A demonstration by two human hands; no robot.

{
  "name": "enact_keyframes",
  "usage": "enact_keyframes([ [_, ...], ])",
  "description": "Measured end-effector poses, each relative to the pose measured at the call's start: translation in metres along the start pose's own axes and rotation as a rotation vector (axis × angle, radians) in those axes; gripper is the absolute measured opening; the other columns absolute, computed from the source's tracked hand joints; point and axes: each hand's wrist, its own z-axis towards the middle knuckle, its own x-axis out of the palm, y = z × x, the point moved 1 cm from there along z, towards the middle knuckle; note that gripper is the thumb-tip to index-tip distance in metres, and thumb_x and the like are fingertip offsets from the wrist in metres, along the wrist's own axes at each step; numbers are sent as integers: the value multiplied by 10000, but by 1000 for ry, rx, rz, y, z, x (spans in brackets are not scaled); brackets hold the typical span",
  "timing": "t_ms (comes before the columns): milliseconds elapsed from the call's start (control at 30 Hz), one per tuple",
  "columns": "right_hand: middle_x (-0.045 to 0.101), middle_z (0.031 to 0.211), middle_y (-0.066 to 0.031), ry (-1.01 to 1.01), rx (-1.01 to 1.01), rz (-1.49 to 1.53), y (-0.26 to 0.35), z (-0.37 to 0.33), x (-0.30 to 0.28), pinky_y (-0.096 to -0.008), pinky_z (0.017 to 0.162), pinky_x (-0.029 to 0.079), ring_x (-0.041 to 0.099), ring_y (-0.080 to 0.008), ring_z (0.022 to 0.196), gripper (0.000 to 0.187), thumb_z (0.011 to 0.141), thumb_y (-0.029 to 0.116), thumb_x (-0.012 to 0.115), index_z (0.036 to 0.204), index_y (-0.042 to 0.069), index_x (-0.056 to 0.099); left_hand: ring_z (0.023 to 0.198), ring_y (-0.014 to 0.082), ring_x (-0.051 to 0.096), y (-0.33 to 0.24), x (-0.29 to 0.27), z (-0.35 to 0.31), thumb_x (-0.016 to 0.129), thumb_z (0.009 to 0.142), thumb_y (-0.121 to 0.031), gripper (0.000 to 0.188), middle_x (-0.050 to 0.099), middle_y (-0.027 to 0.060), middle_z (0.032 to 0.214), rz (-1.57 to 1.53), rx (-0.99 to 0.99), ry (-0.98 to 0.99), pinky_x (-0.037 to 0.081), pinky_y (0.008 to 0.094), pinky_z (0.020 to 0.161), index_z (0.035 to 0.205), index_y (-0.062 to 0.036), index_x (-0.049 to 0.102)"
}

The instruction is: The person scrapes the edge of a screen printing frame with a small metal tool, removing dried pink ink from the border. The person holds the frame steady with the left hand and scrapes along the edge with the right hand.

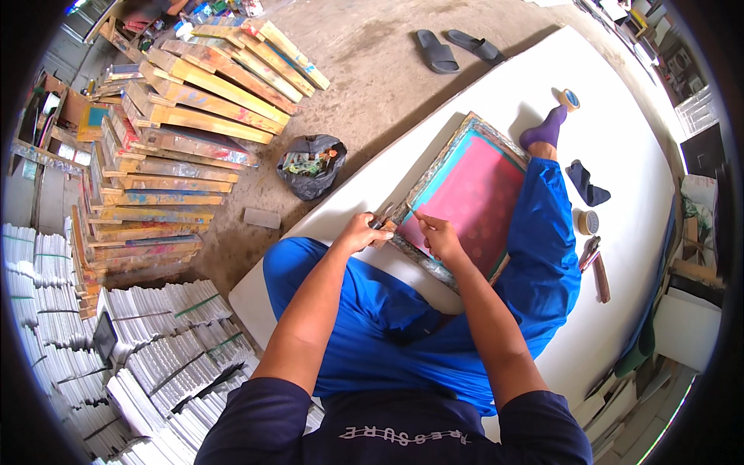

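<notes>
A screen-printing frame (480, 186) with pink mesh, a turquoise border and worn wooden sides lies on the white surface between my legs. My left hand (360, 233) is at its near left edge, closed round a dark hand tool with a metal end (381, 220); it looks like pliers, though the fingers cover much of it. Over the same corner, my right hand (440, 237) pinches a thin pointed tool (411, 208), whose tip points at the frame's left rail. What kind of tool this is, I cannot make out.
Wooden frames (170, 186) stand stacked at the left, above bundled white sheets (163, 333). A black bag of scraps (311, 167) sits on the floor. Tape rolls (588, 223), a dark cloth (587, 183) and a brown bar-shaped piece (601, 279) lie right of my leg. Sandals (436, 53) lie beyond.
</notes>
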Motion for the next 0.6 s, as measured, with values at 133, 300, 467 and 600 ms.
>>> enact_keyframes([
  [133, 667, 750, -70, -5, 136, -24, 13, -7, -9, -336, 502, 488, 586, -173, 521, 368, 1080, 289, 554, 1406, 161, 667, 748, 159, 684, 2, 2, 2, 918, 759, -213, 458, 725, 101, 905, -18, 18, 17, 551, 326, 663, 1079, 43, 713],
  [300, 726, 1102, -243, -249, -327, -674, 30, -25, 0, -517, 932, 537, 693, -432, 1045, 383, 1019, 261, 593, 1378, 150, 668, 711, 164, 676, 19, 0, 11, 929, 750, -232, 445, 722, 115, 885, 25, 24, -20, 529, 319, 612, 1030, 38, 712],
  [467, 716, 1086, -272, -266, -280, -719, 33, -16, 1, -536, 937, 533, 684, -456, 1058, 352, 1017, 253, 583, 1332, 148, 698, 704, 163, 667, 8, 0, 9, 937, 731, -261, 450, 725, 106, 862, 148, 43, -53, 511, 335, 635, 1007, 26, 727],
  [600, 720, 1062, -279, -279, -295, -757, 30, -14, 0, -534, 922, 542, 691, -456, 1041, 351, 1019, 251, 568, 1329, 157, 702, 711, 166, 668, -2, 2, 4, 936, 720, -273, 460, 736, 87, 849, 104, 91, -43, 516, 347, 668, 1016, 23, 745],
])
